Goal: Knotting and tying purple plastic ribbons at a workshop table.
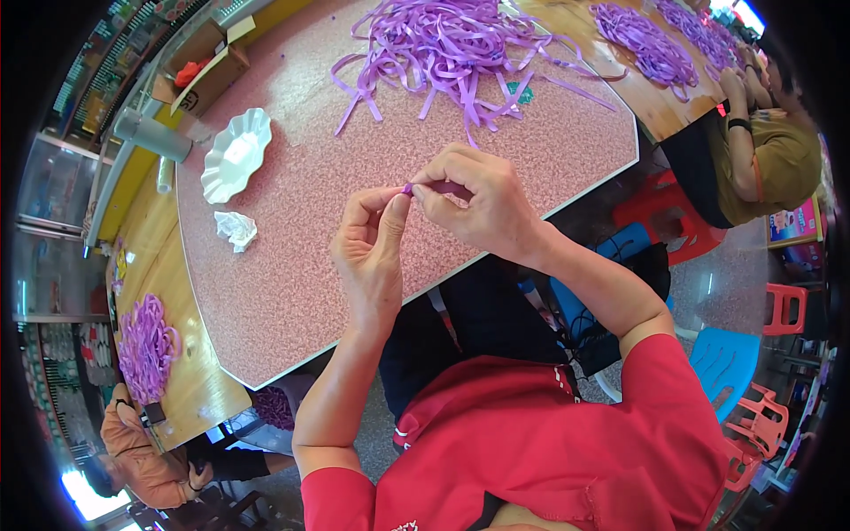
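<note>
Left hand (370,243): pinching a purple ribbon (409,189)
Right hand (485,196): pinching the same ribbon, fingertips beside the left's
Ribbon: held over the speckled pink tabletop (292,292)
Beyond: tangled lilac ribbon pile (452,44)
Leftward: scalloped white dish (236,155), crumpled tissue (235,230)

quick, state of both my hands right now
Left hand: closed, pinching a narrow dark-purple strip.
Right hand: closed, apparently pinching the same strip.

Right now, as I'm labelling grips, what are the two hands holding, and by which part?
A small purple strip: the left hand pinches what looks like one end, the right hand just beside it. Much is hidden.
</note>
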Demonstrator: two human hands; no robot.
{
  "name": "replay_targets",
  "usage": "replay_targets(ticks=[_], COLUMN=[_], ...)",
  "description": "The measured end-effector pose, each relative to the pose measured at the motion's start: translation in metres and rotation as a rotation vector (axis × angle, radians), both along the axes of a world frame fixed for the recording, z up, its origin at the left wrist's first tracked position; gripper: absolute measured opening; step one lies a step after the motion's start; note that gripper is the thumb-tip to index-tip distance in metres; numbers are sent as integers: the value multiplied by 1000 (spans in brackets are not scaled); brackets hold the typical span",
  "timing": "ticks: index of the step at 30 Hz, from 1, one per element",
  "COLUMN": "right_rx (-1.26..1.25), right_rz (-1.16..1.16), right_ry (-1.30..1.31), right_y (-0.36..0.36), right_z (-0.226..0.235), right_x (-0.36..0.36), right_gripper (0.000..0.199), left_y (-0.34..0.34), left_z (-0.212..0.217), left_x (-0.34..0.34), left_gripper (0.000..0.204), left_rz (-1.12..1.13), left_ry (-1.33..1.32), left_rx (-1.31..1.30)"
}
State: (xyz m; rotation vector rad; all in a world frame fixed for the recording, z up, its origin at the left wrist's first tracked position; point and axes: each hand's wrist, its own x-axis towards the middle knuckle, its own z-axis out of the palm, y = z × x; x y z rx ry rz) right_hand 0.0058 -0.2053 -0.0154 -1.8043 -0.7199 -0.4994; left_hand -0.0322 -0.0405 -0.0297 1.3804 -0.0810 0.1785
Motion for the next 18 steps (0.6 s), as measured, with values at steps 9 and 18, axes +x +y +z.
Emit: replay_targets(ticks=[9,18], right_rx=[153,306], right_rz=[64,230], right_ry=[563,737], right_y=[0,0], right_z=[4,1], right_x=[-1,3], right_gripper=[19,16], left_y=[-12,-7], left_z=[-10,-11], left_x=[4,6], left_gripper=[11,12], left_rz=[215,113], left_ry=[-277,-120], left_rx=[287,28])
